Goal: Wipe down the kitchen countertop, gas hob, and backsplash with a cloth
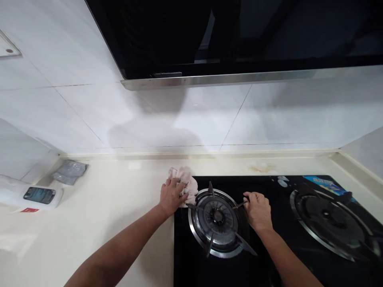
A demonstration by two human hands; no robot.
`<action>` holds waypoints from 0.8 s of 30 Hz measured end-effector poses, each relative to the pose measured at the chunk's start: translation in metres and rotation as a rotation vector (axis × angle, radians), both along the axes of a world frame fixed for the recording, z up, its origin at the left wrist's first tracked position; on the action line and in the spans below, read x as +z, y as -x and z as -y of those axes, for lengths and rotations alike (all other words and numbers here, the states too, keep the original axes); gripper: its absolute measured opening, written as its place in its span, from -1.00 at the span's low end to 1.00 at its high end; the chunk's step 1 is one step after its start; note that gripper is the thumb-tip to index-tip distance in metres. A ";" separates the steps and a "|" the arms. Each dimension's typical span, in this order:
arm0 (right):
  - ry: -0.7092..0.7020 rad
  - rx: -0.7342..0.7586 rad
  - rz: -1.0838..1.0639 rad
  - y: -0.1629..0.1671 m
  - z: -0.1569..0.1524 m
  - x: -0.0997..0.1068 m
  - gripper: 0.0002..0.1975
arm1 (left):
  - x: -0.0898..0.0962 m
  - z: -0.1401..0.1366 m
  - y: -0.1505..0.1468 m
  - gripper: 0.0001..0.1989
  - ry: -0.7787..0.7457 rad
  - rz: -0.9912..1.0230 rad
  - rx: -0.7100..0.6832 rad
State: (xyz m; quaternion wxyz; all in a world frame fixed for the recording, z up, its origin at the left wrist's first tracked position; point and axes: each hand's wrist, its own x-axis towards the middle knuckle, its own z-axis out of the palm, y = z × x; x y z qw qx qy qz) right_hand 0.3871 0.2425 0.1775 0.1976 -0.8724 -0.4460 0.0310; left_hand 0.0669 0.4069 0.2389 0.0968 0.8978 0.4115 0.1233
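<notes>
My left hand [172, 195] presses a crumpled pale pink cloth [187, 182] against the back left corner of the black gas stove [185, 255], where glass and counter meet. Its fingers are bent over the cloth. On the stove's right-hand side of the left burner [218, 217], my right hand [257, 209] is closed around one prong of the pan support [240, 205]. Other prongs of that support stick out around the burner's metal ring.
A second burner [326, 215] sits at the right, with a blue sticker [329, 183] behind it. Overhead hangs a black range hood [191, 75]. At the left stand a white appliance [38, 197] and a grey plastic packet [70, 172] on the cream counter [119, 183].
</notes>
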 end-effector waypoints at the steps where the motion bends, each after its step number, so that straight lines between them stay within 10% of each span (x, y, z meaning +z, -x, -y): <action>1: 0.016 -0.010 0.040 0.003 0.001 -0.001 -0.66 | 0.000 0.009 0.008 -0.68 -0.004 -0.006 0.015; 14: -0.178 0.028 0.227 -0.004 0.003 -0.025 -0.75 | -0.020 0.123 0.084 -0.67 -0.055 0.061 0.166; 24: -0.217 0.074 0.300 -0.009 0.004 -0.033 -0.78 | -0.012 -0.016 0.006 -0.58 -0.042 0.027 0.285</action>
